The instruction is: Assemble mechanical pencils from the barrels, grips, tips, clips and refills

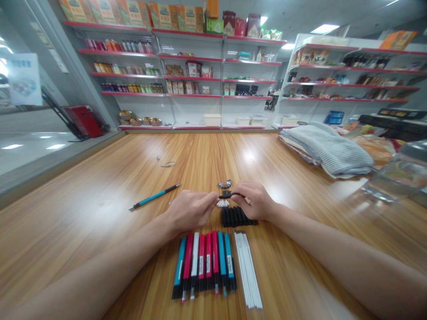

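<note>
Our desk (pixel 110 178) faces stocked shelves (pixel 190 57); our left hand (pixel 191 209) and right hand (pixel 256 200) pinch opposite ends of a black tube (pixel 226 195) between their fingers, above the desk, probably to steady it; pens (pixel 208 253), white refills (pixel 247 271) and black grips (pixel 233 217) lie in rows nearby, seemingly sorted for easy reach.

Left forearm (pixel 110 269) (near left) and right forearm (pixel 333 255) (near right), bare, tapering towards the far end; left hand (pixel 191 211) and right hand (pixel 256 200), likewise bare.
</note>
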A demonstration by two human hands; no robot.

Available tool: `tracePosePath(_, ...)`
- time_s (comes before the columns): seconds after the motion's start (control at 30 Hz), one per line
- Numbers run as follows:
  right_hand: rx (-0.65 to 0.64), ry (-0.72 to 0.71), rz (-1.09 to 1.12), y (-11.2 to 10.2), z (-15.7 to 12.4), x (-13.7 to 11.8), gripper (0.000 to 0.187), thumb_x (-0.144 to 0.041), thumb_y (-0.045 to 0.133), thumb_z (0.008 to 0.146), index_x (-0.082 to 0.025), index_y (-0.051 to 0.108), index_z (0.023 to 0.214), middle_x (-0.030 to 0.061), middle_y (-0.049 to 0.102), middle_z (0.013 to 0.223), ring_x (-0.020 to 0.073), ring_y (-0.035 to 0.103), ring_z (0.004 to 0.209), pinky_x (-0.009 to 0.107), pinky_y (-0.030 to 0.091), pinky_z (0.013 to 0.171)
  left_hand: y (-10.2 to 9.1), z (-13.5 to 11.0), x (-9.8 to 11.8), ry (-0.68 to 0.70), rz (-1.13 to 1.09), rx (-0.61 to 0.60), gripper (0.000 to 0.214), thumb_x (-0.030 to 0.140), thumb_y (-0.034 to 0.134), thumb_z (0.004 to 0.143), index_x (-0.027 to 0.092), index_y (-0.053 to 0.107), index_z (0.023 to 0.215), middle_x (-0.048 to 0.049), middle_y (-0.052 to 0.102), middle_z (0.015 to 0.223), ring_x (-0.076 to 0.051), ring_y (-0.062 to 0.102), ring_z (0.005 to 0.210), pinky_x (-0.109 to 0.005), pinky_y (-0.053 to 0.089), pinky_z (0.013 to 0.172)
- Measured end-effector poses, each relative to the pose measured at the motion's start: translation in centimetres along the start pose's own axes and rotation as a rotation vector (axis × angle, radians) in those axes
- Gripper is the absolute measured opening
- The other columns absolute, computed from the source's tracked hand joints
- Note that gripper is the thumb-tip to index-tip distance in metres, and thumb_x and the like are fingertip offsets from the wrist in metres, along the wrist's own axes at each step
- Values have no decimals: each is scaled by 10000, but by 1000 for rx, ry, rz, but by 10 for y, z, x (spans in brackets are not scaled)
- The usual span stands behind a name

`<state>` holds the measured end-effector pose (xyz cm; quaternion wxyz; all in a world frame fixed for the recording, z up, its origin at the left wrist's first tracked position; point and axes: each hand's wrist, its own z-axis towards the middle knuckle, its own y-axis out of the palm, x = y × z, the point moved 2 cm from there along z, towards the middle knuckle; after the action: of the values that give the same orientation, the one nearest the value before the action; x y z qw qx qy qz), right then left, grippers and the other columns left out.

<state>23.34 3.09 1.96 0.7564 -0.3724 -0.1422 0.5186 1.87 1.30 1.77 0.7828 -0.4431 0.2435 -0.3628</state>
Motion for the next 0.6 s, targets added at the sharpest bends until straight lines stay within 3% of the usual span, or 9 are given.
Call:
tracePosePath(0.33,-16,24,39,2,0,1,147,-246,559,882,-167,598,1000,77,638,853,179,584,793,306,463,711,2,-2,0,10,-24,69,216,282,460,934,163,564,1081,-39,685,790,-164,648,661,-251,453,534)
tracePosePath(0.6,1,22,51,3,0,1,141,-250,571,879,-176,607,993,75,651,864,178,597,802,301,469,716,2,0,0,17,-9,47,219,281,430,947,161,593,1033,-43,681,753,-156,643,642,-250,474,555)
